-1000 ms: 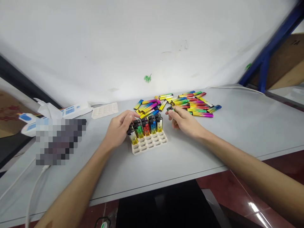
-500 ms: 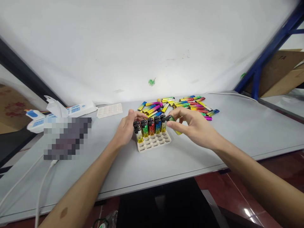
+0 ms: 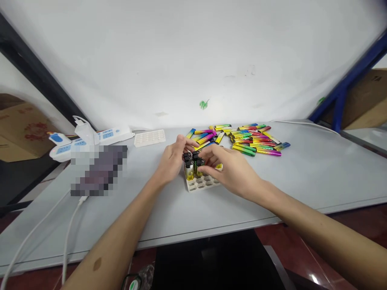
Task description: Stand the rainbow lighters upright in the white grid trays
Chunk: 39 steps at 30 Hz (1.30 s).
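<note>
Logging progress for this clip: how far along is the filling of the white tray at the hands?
Partway, it seems. Done: several lighters stand upright in the tray; the right hand hides some slots, so I can't count them. In hand: the right hand pinches a black-topped lighter at the tray. Left: front slots are empty, and many metallic-coloured pieces lie loose behind.

— Where does the head camera look from?
— Up at the wearer's head, facing forward and down over the grey worktop (image 3: pixel 242 201) to the white wall (image 3: pixel 169 60).
— Any shared view?
— None; it's the only one.
</note>
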{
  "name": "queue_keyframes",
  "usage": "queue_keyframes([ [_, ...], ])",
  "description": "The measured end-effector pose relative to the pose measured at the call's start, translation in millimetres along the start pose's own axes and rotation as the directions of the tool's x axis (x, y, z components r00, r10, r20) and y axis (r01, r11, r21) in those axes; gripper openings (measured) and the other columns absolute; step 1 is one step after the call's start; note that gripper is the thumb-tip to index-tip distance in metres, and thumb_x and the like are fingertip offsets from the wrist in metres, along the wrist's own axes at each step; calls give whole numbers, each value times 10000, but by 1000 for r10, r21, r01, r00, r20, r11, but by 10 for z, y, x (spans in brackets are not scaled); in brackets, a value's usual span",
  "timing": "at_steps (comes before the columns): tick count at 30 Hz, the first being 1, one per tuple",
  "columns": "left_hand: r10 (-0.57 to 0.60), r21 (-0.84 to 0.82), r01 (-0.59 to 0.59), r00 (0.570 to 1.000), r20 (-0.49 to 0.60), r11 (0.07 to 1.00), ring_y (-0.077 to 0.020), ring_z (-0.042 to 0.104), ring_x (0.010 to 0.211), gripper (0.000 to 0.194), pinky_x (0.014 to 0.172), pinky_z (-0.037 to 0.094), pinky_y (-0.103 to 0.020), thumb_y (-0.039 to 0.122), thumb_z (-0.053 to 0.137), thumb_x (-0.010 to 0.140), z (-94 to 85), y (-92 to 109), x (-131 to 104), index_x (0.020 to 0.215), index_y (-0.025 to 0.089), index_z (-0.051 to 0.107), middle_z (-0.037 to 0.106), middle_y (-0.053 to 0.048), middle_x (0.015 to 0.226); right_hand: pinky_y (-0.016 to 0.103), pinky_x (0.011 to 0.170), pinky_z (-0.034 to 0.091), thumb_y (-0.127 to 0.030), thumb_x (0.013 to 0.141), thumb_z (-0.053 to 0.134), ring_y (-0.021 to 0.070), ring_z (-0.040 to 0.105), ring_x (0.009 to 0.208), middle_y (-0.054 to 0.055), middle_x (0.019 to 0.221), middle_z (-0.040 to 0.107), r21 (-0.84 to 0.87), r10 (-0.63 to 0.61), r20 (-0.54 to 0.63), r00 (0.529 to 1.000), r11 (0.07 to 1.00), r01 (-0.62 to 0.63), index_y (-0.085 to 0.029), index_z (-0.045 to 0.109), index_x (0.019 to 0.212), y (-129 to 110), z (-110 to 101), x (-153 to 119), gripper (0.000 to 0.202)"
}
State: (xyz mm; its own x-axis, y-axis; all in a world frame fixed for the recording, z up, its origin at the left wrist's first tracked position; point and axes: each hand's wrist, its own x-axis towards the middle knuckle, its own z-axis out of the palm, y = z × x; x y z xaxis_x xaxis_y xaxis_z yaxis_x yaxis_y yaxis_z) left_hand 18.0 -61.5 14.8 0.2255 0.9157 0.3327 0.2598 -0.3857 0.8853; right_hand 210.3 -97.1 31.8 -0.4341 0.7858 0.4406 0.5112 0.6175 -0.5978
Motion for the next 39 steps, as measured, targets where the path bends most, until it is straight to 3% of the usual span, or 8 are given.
queue_keyframes([
  [8,4,-14,-4,1000,-13,1000,-229,667,959,765,929,484,-366,745,192,958,17,33,-1,978,196,723,733,-77,957,270,637,484,-219,928,643,121,609,679,16,920,648,-144,-81,17,997,986,83,-219,624,967,-5,4,-47,43],
  [13,17,12,-17,1000,-10,1000,-233,668,1000,729,930,495,-359,716,209,974,11,4,-5,1013,186,707,737,-84,1046,276,602,432,-299,972,564,130,565,651,40,867,627,-302,-185,-118,976,943,142,-201,681,933,-8,-133,-22,158],
  [16,78,121,-78,997,8,990,-227,654,1001,634,915,491,-353,666,265,991,-4,39,-17,1025,199,693,728,-71,1054,307,646,423,-317,989,505,159,570,671,58,848,668,-380,-148,-224,963,923,54,-201,675,895,157,-316,80,226],
  [19,136,269,-149,988,66,952,-224,652,931,462,857,500,-347,630,517,913,-15,107,-30,1025,209,671,725,-59,1037,330,667,411,-347,988,469,192,595,719,77,870,694,-449,-21,-324,946,883,-134,-202,664,890,518,-512,160,262],
  [23,195,425,-241,969,149,873,-235,653,987,426,912,496,-354,532,726,794,-3,146,-46,1082,226,652,716,-50,1128,333,592,336,-429,959,474,236,606,758,90,888,710,-589,283,-277,918,705,-395,-209,628,797,1042,-681,111,313],
  [27,199,501,-261,964,176,825,-216,670,965,369,893,509,-334,420,719,826,13,129,-54,1133,233,635,721,-37,1134,325,567,323,-521,898,540,242,605,710,77,802,700,-628,478,-153,865,629,-459,-218,623,813,1219,-704,15,325],
  [33,181,541,-242,970,165,805,-211,681,927,355,845,523,-312,418,720,825,7,147,-58,1118,233,644,734,-32,1085,317,554,329,-547,861,579,242,630,761,72,905,723,-625,443,-65,894,680,-383,-230,653,876,1058,-655,-18,326],
  [39,176,556,-235,972,158,798,-229,684,955,385,875,523,-328,457,723,817,2,155,-55,1121,232,649,738,-44,1099,334,604,399,-320,813,614,258,655,836,97,1083,723,-631,384,41,922,725,-274,-205,681,1024,1040,-618,-66,249],
])
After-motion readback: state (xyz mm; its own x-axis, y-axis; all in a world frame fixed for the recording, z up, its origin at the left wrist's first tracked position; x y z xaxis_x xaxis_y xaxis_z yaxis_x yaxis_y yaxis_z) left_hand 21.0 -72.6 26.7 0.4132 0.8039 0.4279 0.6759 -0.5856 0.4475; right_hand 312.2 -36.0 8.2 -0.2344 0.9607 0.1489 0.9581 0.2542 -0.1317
